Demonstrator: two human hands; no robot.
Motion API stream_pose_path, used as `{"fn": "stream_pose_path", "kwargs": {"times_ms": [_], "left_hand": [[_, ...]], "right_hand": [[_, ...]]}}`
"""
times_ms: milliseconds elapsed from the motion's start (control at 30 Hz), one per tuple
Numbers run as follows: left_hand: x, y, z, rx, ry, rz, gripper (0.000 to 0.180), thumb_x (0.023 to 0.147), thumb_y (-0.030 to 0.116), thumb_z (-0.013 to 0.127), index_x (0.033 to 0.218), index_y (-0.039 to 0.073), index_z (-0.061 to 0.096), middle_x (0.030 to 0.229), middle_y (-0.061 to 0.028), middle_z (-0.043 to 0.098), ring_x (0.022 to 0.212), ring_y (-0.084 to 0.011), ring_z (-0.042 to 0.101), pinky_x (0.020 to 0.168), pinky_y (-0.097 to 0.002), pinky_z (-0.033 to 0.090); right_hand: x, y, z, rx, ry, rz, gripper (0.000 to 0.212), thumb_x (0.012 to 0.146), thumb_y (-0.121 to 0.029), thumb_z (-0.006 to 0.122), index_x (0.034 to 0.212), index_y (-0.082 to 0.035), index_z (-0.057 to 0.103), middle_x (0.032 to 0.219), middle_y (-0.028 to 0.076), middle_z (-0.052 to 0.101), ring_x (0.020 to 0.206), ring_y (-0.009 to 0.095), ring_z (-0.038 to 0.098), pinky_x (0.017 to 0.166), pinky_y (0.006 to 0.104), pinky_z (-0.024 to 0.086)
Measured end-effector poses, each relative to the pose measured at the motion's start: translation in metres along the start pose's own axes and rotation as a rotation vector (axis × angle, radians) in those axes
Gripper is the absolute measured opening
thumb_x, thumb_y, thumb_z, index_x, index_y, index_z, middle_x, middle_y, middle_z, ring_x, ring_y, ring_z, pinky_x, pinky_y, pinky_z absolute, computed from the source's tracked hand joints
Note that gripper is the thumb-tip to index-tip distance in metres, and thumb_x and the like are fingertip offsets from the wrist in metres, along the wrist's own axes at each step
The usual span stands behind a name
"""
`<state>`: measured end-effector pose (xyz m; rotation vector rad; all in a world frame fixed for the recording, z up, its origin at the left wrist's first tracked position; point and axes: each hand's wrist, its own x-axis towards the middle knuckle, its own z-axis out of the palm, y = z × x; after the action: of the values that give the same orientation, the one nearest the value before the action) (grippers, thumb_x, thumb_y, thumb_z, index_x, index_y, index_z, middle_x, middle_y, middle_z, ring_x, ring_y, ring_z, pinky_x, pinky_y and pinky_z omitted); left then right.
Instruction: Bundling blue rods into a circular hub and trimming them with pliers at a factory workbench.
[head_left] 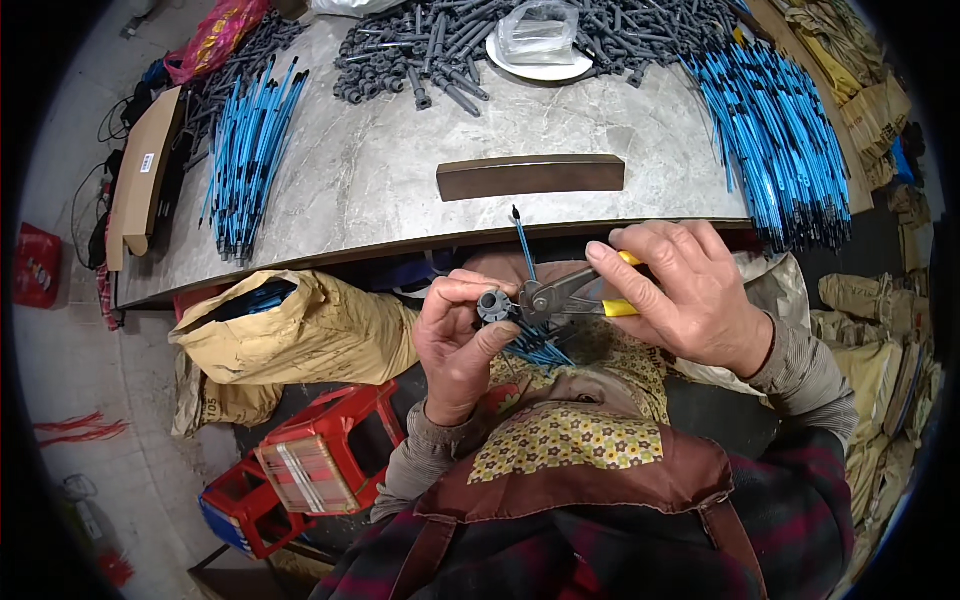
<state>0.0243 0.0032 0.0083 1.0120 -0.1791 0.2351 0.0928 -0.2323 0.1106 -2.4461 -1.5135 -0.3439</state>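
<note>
Left hand (455, 345) pinches a round grey part (494, 306), right hand (690, 300) grips some pliers (562, 296) right beside it, bench (380, 160) just past 'em.

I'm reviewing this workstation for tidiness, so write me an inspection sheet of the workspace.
Surface: grey marbled table, brown bar near its front edge.
Job's things: yellow-handled pliers, round grey part, blue rod by the pliers.
Clutter: heaped grey parts, white plate, blue rod bundles left and right.
Hands: left hand holds the round grey part; right hand holds the pliers.
Cables: thin black cables, left of the table.
Surroundings: red stools, yellowish sack.
</note>
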Motion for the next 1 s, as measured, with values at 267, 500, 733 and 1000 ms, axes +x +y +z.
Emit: {"fn": "stream_pose_path", "kwargs": {"times_ms": [267,500,733,1000], "left_hand": [[0.002,-0.002,-0.002,-0.018,-0.041,0.019,0.039,0.077,-0.004,0.076,0.11,0.002,0.056,0.109,-0.0148,0.062,0.098,-0.0241,0.062,0.092,-0.0358,0.051],[0.002,-0.003,0.001,-0.076,-0.021,-0.02,0.034,0.081,0.009,0.08,0.104,0.003,0.056,0.107,-0.0135,0.061,0.092,-0.0251,0.063,0.088,-0.037,0.051],[0.002,-0.001,0.003,-0.031,0.036,0.003,0.033,0.081,0.008,0.079,0.104,0.003,0.056,0.107,-0.0137,0.061,0.093,-0.0264,0.063,0.086,-0.0399,0.054],[0.002,0.0,-0.003,-0.04,0.019,-0.015,0.039,0.076,-0.004,0.078,0.108,0.003,0.056,0.109,-0.0143,0.062,0.097,-0.0263,0.064,0.091,-0.0384,0.053]], "right_hand": [[-0.001,-0.005,-0.01,0.073,-0.334,0.098,0.057,0.087,-0.031,0.073,0.126,0.003,0.05,0.105,0.018,0.06,0.084,0.027,0.062,0.062,0.0329,0.047],[0.009,0.001,-0.02,0.77,-0.678,0.341,0.041,0.089,-0.033,0.07,0.109,-0.003,0.05,0.1,0.014,0.059,0.067,0.025,0.06,0.054,0.0372,0.047],[0.003,-0.009,0.001,0.329,-0.373,0.157,0.039,0.09,-0.031,0.073,0.103,-0.003,0.049,0.079,0.009,0.058,0.058,0.022,0.059,0.051,0.036,0.047],[0.011,0.008,0.0,0.263,-0.372,0.107,0.042,0.084,-0.027,0.079,0.103,-0.004,0.05,0.07,0.006,0.061,0.055,0.019,0.058,0.05,0.03,0.046]]}}
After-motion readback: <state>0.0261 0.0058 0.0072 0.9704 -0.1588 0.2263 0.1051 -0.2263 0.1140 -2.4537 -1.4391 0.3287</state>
